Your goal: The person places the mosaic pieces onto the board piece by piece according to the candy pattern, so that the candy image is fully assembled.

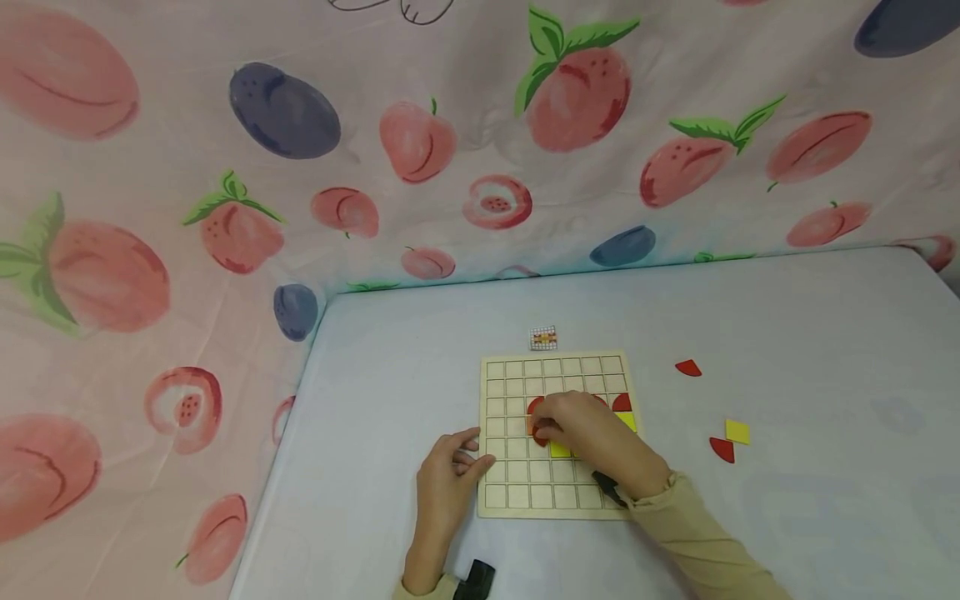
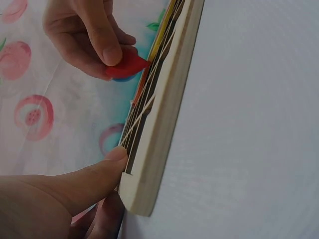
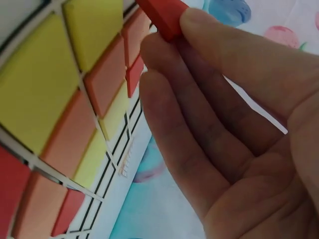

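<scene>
A pale wooden grid board (image 1: 517,473) lies on the white table with red, orange and yellow pieces in its middle and right squares. My left hand (image 1: 447,477) holds the board's left edge, thumb on the rim and the other fingers beside it. Over the middle squares, my right hand (image 1: 588,429) pinches a red piece (image 2: 128,64) between thumb and fingers, its pointed corner towards the board in the left wrist view. In the right wrist view, yellow pieces (image 3: 37,84) and orange pieces (image 3: 105,74) sit in the squares. The hand hides part of the grid in the head view.
A small printed pattern card (image 1: 543,337) lies beyond the board. To the right are a loose red quarter-circle piece (image 1: 688,368), another red quarter-circle (image 1: 722,450) and a yellow square (image 1: 737,432). Fruit-printed cloth (image 1: 450,208) hangs behind and along the left.
</scene>
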`<state>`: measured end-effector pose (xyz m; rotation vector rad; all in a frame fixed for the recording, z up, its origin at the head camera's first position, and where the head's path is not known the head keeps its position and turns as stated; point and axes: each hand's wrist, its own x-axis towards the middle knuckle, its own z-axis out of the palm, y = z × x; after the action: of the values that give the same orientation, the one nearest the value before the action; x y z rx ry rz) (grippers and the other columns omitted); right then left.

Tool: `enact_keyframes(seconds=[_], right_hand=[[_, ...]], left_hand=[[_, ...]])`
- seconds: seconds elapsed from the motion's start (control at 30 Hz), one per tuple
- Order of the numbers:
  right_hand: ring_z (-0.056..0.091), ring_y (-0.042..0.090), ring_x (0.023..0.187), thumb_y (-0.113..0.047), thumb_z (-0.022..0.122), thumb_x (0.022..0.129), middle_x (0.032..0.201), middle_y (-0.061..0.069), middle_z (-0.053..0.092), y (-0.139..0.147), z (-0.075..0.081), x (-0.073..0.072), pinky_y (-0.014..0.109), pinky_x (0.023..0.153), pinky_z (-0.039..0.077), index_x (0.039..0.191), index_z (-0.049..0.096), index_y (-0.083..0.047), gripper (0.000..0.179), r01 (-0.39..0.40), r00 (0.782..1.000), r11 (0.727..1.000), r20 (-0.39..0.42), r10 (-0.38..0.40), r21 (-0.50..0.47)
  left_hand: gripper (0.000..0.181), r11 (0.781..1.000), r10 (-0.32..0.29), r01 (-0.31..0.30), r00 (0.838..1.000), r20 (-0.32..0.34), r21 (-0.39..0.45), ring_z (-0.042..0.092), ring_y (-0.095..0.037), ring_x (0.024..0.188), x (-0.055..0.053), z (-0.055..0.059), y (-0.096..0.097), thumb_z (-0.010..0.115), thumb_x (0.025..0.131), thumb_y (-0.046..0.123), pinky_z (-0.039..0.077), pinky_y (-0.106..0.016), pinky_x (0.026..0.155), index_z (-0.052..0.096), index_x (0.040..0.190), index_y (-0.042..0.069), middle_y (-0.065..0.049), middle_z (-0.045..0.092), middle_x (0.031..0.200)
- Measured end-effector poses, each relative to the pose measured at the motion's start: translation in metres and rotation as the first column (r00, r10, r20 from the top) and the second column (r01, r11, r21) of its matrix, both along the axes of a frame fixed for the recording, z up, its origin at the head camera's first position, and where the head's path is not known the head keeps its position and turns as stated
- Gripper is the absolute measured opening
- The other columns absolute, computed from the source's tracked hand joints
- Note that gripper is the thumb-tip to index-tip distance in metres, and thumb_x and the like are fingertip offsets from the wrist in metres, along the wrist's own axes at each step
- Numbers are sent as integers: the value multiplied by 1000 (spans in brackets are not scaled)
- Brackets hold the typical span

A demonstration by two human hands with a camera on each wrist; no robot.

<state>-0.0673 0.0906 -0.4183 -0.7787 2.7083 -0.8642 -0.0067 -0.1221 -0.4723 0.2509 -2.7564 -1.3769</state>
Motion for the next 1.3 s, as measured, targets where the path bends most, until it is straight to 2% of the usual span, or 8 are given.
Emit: enact_keyframes(seconds=[0.2, 0.47, 0.73, 0.87, 1.1, 1.3], right_hand=[[61, 10, 79, -9, 79, 83, 87, -6, 70, 0, -5, 2, 27, 75, 56, 91, 76, -10, 9, -36, 999, 999, -15, 36, -4], [57, 9, 75, -8, 78, 83, 85, -5, 68, -1, -6, 1, 26, 72, 54, 90, 74, -10, 8, -85, 995, 996, -60, 85, 5], [50, 9, 65, -8, 78, 84, 70, -9, 58, -5, -6, -1, 20, 61, 45, 78, 71, -14, 11, -121, 992, 991, -14, 122, 62], [48, 8, 64, -10, 79, 84, 68, -11, 56, -7, -7, 1, 21, 61, 44, 77, 70, -15, 12, -104, 994, 991, -32, 107, 86], [53, 7, 72, -14, 82, 81, 79, -10, 63, -9, -10, 4, 24, 68, 52, 84, 74, -16, 9, -80, 995, 989, -57, 87, 121], [50, 8, 70, -16, 83, 80, 74, -10, 56, -11, -11, 4, 23, 66, 50, 79, 71, -16, 12, -83, 994, 989, -57, 90, 120]], left_hand=[[39, 1000, -3, 3, 1000, -7, 0, 61, -6, 78, 0, 0, 0, 85, 78, 13, 55, -16, 67, 73, 115, 10, 3, 65, 93], [40, 1000, -8, 8, 1000, -4, 7, 61, -7, 78, 1, 0, -1, 85, 78, 14, 55, -16, 67, 72, 116, 10, 3, 64, 94], [39, 1000, -4, 4, 1000, -11, 0, 61, -7, 78, 1, 1, 0, 84, 79, 13, 55, -16, 66, 73, 116, 10, 3, 64, 93], [39, 1000, -1, 1, 1000, -15, -11, 60, -6, 77, 1, 1, 0, 84, 78, 12, 55, -16, 66, 73, 116, 10, 3, 65, 93], [39, 1000, -1, 1, 1000, -11, -1, 60, -5, 78, 1, 1, 0, 84, 79, 12, 55, -16, 67, 72, 116, 11, 4, 65, 94], [40, 1000, 1, -1, 1000, 1, 0, 60, -5, 78, 1, 1, 0, 84, 79, 12, 55, -16, 68, 72, 117, 11, 4, 65, 95]])
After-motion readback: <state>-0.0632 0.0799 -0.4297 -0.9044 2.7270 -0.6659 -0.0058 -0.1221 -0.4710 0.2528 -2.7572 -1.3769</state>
